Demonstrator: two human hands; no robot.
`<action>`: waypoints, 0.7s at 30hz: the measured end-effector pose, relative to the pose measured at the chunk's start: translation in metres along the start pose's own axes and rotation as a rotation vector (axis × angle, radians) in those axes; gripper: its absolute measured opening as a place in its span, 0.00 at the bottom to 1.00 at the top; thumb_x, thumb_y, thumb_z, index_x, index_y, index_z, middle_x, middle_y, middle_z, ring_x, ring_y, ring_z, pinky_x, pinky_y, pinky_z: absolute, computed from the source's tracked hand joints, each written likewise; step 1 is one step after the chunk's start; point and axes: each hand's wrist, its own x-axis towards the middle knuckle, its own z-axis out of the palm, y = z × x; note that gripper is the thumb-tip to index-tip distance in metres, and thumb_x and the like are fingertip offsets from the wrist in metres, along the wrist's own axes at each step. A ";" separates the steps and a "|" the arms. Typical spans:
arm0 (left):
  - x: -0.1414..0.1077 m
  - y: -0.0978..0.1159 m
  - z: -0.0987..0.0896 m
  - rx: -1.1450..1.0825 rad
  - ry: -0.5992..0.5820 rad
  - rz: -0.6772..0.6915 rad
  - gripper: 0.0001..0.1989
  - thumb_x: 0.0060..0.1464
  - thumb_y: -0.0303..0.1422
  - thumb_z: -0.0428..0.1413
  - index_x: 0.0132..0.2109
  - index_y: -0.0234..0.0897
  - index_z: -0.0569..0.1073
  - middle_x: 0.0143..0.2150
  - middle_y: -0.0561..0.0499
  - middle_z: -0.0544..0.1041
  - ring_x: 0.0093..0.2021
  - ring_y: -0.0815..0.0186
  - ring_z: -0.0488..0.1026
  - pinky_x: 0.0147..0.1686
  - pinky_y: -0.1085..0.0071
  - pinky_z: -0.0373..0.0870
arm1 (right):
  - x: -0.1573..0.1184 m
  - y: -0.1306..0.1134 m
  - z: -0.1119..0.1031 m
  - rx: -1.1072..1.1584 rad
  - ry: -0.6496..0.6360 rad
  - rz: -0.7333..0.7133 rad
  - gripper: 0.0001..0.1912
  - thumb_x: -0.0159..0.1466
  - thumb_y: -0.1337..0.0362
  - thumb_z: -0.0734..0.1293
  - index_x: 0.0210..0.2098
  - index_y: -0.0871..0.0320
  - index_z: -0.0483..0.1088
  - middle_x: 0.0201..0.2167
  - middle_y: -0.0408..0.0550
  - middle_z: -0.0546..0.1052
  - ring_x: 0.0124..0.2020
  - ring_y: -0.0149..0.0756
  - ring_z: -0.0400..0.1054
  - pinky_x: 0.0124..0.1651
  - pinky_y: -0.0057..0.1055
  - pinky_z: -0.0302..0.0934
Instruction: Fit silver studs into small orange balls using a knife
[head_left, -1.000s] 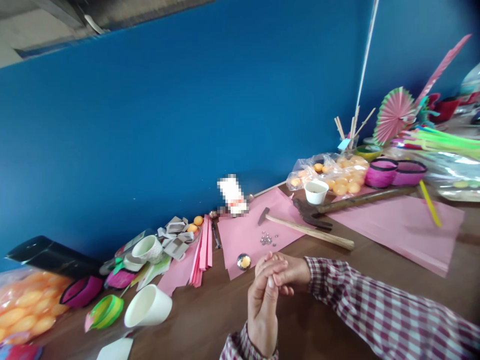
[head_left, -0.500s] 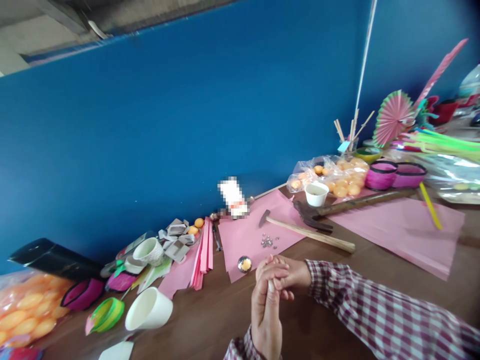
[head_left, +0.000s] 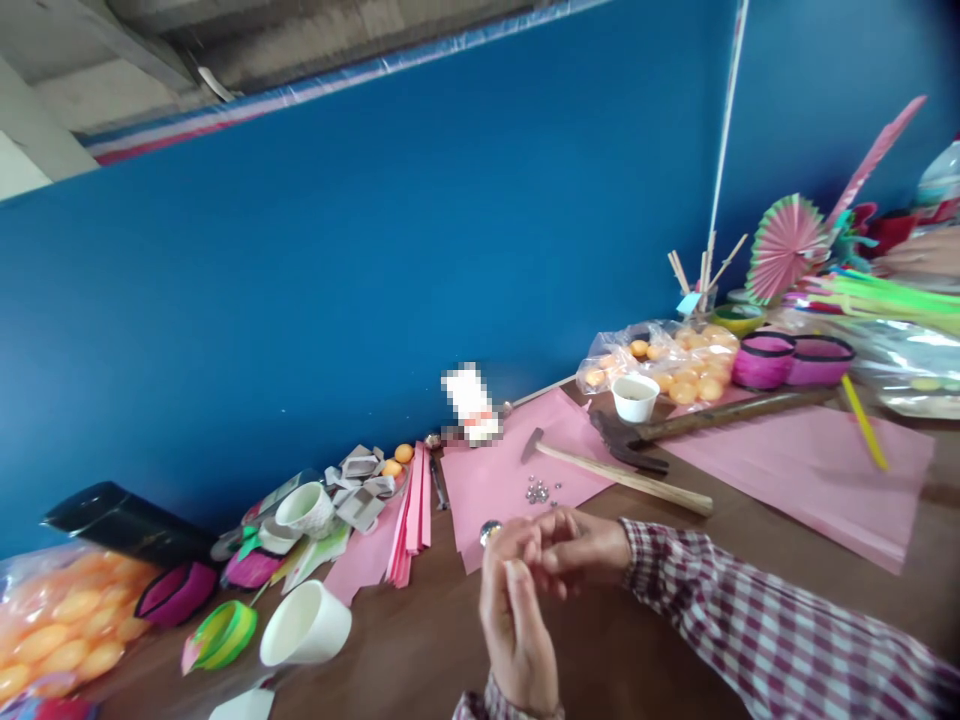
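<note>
Close together above the brown table's front part are my two hands. My left hand point(head_left: 516, 620) is upright with its fingers bent over and its thumb raised beside them. From the right, my right hand point(head_left: 589, 548) meets it with curled fingers, the fingertips close to the left ones. Anything between the fingers is hidden. Just behind my left hand a shiny metal dome point(head_left: 490, 531) is partly covered by it. Several small metal beads point(head_left: 538, 490) lie on pink paper point(head_left: 480, 490). A small hammer point(head_left: 626, 472) with a wooden handle rests to their right.
A larger hammer point(head_left: 720, 413), a white cup point(head_left: 634, 397) and a bag of orange balls point(head_left: 694, 365) are at the back right. On the left stand a white paper cup point(head_left: 306, 624), a green ring point(head_left: 221, 635) and folded pink strips point(head_left: 414, 515). A blue wall point(head_left: 375, 250) rises behind.
My hands were clasped together; now they have loosened and the fingers have drawn slightly apart. My left hand has shifted a little left, partly covering the metal dome. The view has tilted slightly up.
</note>
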 end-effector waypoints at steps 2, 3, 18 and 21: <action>0.013 -0.006 -0.013 0.041 0.164 -0.037 0.15 0.56 0.35 0.42 0.46 0.35 0.67 0.47 0.43 0.69 0.48 0.62 0.66 0.48 0.64 0.61 | -0.002 -0.011 -0.009 -0.107 0.266 -0.101 0.14 0.54 0.59 0.65 0.37 0.61 0.65 0.24 0.41 0.70 0.20 0.21 0.63 0.22 0.18 0.55; 0.020 -0.010 -0.020 0.079 0.230 -0.037 0.16 0.56 0.36 0.42 0.46 0.34 0.67 0.48 0.42 0.69 0.48 0.62 0.66 0.48 0.64 0.61 | -0.004 -0.017 -0.014 -0.219 0.408 -0.158 0.14 0.56 0.58 0.63 0.38 0.60 0.65 0.25 0.42 0.70 0.20 0.22 0.62 0.21 0.19 0.54; 0.038 -0.038 -0.040 0.523 -0.025 -0.003 0.14 0.51 0.33 0.46 0.40 0.34 0.73 0.40 0.43 0.74 0.42 0.60 0.70 0.45 0.63 0.64 | -0.010 -0.013 -0.032 -1.664 0.671 -0.221 0.13 0.60 0.64 0.56 0.33 0.56 0.71 0.53 0.47 0.64 0.49 0.38 0.61 0.48 0.34 0.57; 0.035 -0.043 -0.038 0.551 -0.082 -0.011 0.14 0.51 0.33 0.47 0.42 0.36 0.73 0.42 0.43 0.74 0.44 0.59 0.69 0.47 0.62 0.62 | -0.008 -0.011 -0.037 -1.670 0.664 -0.243 0.13 0.60 0.64 0.56 0.30 0.58 0.72 0.47 0.51 0.69 0.46 0.37 0.63 0.48 0.34 0.56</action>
